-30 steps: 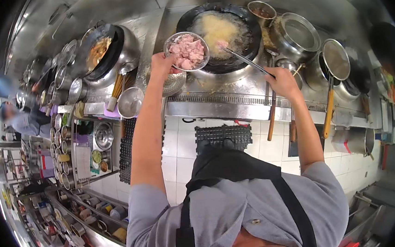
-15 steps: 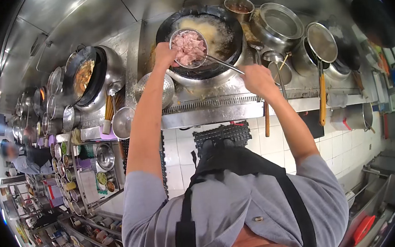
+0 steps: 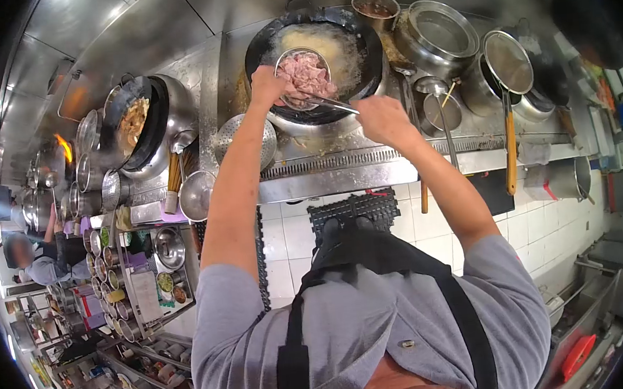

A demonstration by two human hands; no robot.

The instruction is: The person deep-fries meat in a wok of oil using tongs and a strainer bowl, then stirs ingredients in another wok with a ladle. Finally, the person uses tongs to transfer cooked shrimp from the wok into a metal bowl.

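The rim of a metal bowl (image 3: 300, 49) is gripped by the left hand (image 3: 268, 88), with the fingers clamped at its left side. The right hand (image 3: 384, 119) is closed around the end of a long metal utensil (image 3: 337, 105), whose far end is set against the raw pink meat (image 3: 306, 74) in the bowl; whether it is tongs or chopsticks cannot be told. The bowl is held over the near part of a large black wok (image 3: 256, 55), in which pale yellow food (image 3: 314, 41) is surrounded by frothing liquid.

Just left of the wok, a perforated skimmer (image 3: 267, 141) is partly hidden by the left forearm. Farther left, a bundle of thin sticks (image 3: 174, 173) and a second wok (image 3: 157, 133) holding cooked food are seen. To the right, a ladle (image 3: 431, 86) is rested over a pot, and near it a round strainer (image 3: 508, 62) with a wooden handle is laid. All are carried by the metal tabletop (image 3: 361, 174). At the far left, a flame (image 3: 65, 146) is seen, and another person (image 3: 54, 267) is shown nearby.
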